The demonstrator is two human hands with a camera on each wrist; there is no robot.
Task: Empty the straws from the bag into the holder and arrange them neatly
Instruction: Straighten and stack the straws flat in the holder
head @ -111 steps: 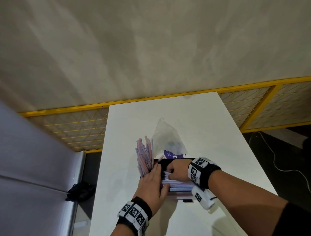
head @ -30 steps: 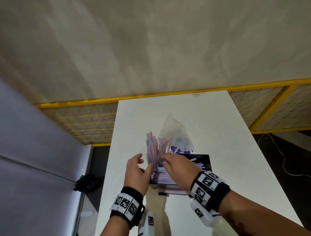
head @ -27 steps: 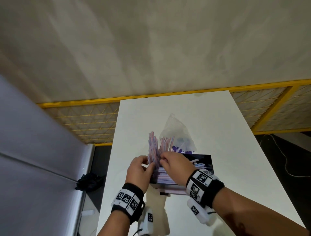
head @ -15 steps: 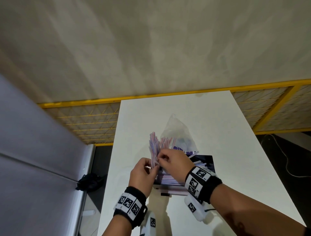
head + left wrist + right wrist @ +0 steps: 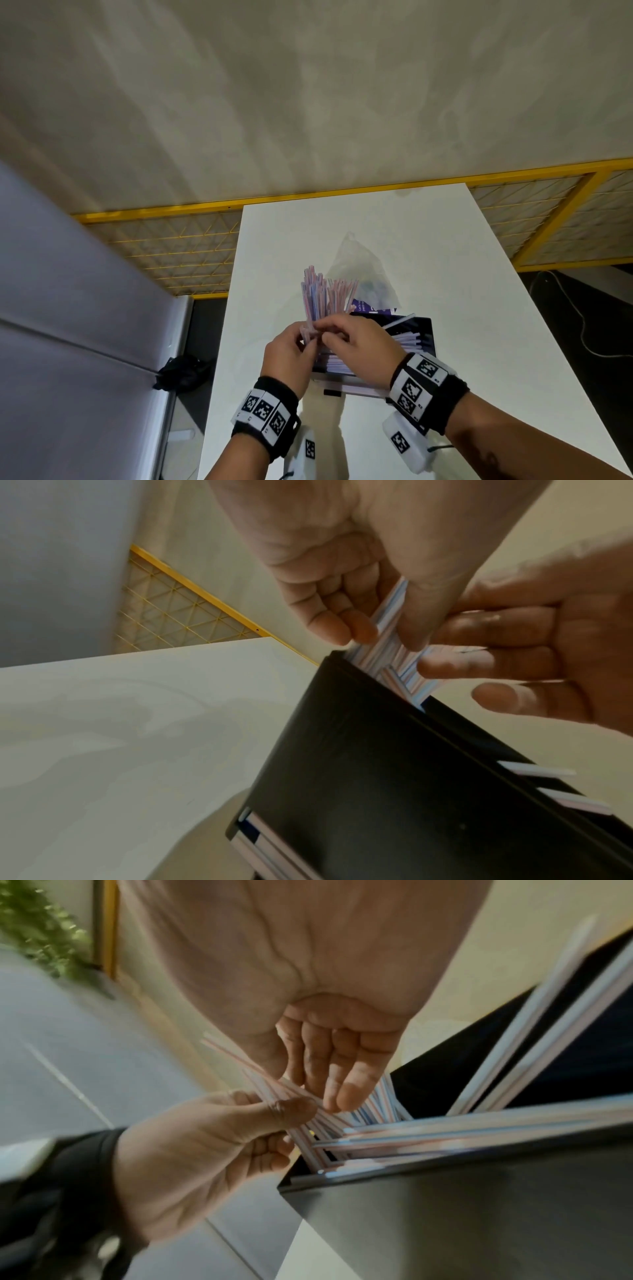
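white table (image 5: 445, 274), left hand (image 5: 291, 349) and right hand (image 5: 359, 346) pinching straws (image 5: 317, 301) (upright), black holder (image 5: 426, 337)

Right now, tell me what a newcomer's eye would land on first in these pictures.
First, the fan of thin pink-and-blue striped straws standing up at the left end of the black box-shaped holder on the white table, pinched between the left hand and right hand. Behind them lies the crumpled clear plastic bag.

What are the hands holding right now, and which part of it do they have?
Both hands, left and right, pinch the upright bundle of straws low down, just above the black holder's rim; the upper ends stand free.
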